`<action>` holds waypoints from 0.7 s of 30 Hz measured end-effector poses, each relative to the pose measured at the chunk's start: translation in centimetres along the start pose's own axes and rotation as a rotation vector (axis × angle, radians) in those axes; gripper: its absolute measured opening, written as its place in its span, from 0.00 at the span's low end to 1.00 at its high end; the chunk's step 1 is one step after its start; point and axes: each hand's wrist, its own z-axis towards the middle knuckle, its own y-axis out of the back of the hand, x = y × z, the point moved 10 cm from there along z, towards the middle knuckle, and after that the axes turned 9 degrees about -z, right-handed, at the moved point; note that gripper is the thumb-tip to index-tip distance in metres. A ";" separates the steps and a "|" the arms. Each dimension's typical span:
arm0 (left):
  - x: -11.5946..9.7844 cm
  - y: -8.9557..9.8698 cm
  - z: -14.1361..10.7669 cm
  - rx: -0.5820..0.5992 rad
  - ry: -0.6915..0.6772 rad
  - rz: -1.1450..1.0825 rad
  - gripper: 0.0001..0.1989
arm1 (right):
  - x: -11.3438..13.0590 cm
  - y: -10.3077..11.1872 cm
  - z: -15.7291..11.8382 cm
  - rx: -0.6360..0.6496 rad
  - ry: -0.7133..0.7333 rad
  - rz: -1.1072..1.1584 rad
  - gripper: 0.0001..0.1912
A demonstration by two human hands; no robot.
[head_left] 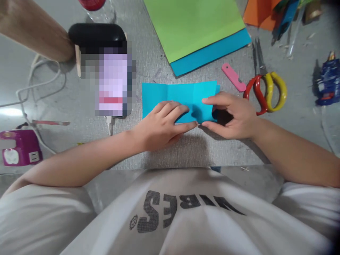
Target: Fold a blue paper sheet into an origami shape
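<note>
A creased strip of blue paper (180, 92) lies on the grey table in front of me, its right end folded over in layers. My left hand (166, 124) rests flat on the paper's lower middle, fingers spread and pointing right, with the thumb along the near edge. At the right end, my right hand (232, 115) has its index finger on top of the paper and its thumb at the near edge, the paper's end between them.
Scissors (268, 92) and a pink folding cutter (233, 77) lie right. Green sheets (196, 28) are behind. A phone (113, 81) and black case (97, 33) stand left, near a white cable (39, 90) and purple adapter (22, 147). A blue glue gun (329, 81) is far right.
</note>
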 end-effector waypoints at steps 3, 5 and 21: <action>0.1 0.1 0.0 -0.026 0.003 0.000 0.34 | -0.4 -0.4 -0.2 0.036 0.016 0.006 0.45; 0.1 0.0 0.0 -0.028 0.004 -0.001 0.34 | -0.3 -0.7 -0.2 0.046 0.072 0.014 0.53; 0.2 0.0 -0.1 -0.009 0.044 -0.045 0.36 | -0.7 -0.8 -0.3 -0.045 0.016 0.037 0.49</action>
